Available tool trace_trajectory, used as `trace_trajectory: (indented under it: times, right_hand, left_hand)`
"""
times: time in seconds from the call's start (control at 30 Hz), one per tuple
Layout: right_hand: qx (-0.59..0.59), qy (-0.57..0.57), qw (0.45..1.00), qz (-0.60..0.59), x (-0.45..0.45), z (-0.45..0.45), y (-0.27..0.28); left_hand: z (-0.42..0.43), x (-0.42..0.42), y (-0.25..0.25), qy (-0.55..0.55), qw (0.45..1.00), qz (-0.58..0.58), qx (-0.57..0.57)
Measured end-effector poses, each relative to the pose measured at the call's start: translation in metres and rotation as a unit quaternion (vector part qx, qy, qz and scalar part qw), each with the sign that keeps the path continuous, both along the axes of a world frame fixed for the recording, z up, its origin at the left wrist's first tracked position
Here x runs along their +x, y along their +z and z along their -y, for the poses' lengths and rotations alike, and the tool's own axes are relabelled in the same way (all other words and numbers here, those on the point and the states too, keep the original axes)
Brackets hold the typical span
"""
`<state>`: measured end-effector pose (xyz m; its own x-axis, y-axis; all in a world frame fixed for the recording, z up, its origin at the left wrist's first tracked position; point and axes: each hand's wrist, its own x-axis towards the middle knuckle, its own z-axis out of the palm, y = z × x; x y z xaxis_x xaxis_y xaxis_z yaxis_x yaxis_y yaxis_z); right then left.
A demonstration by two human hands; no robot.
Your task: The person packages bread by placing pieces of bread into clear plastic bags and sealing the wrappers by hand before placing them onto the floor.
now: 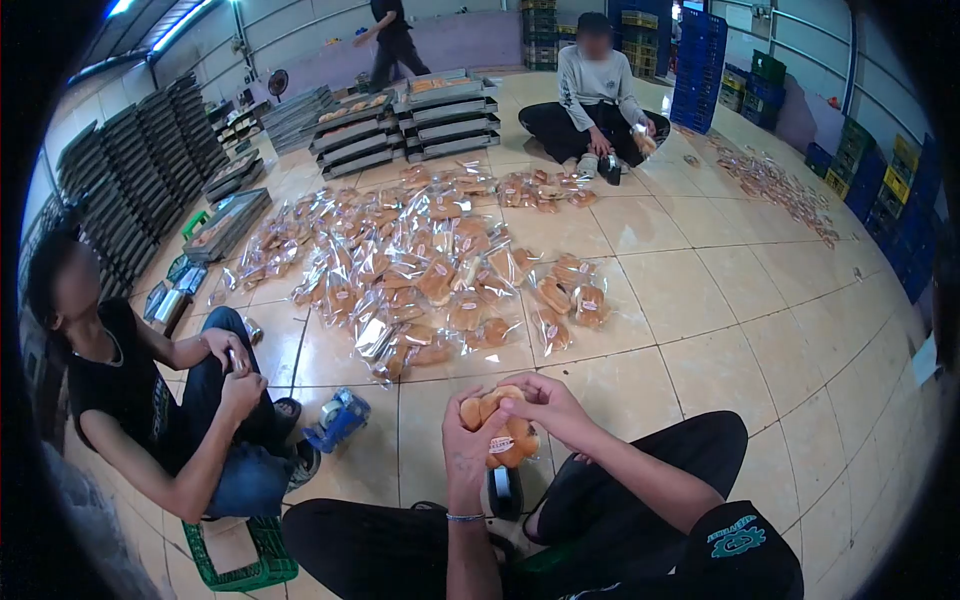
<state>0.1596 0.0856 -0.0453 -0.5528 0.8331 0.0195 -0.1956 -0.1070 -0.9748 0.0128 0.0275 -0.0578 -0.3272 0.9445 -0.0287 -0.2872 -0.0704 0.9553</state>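
The left hand and right hand grip the bread; a black tool is at its six o'clock.

From the left hand and right hand at lower centre, a strip of bare floor leads up and right, opening widely toward the right of the frame. Straight ahead, the heap of bagged buns blocks low passage across the middle. To the left, the blue dispenser and the seated co-worker's leg narrow the way. The wearer's bent knees hem in both lower sides. Beneath the hands stands a black device; clearance around it seems tight, though partly hidden.
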Motion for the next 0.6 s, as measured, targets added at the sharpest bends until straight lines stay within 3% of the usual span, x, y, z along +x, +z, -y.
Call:
trace_trajectory:
  times: [0.13,0.3,0.4,0.47,0.6]
  right_hand:
    - [-0.041,-0.065,0.997,0.026,0.004,-0.006,-0.005]
    - [-0.038,-0.103,0.994,0.028,0.002,-0.008,-0.013]
    - [0.008,-0.167,0.985,0.032,-0.008,0.000,-0.015]
    - [0.121,-0.201,0.971,0.051,-0.015,0.006,-0.018]
    - [0.227,-0.106,0.954,0.163,-0.010,0.008,-0.015]
  left_hand:
    - [0.001,-0.008,-0.011,-0.055,0.995,0.057,0.055]
    - [0.002,0.007,0.012,0.040,0.995,0.042,0.087]
    - [-0.002,0.006,0.001,0.090,0.993,-0.019,0.069]
    - [-0.003,0.005,0.000,0.111,0.991,0.021,0.076]
    - [-0.004,0.003,-0.001,0.113,0.984,0.054,0.125]
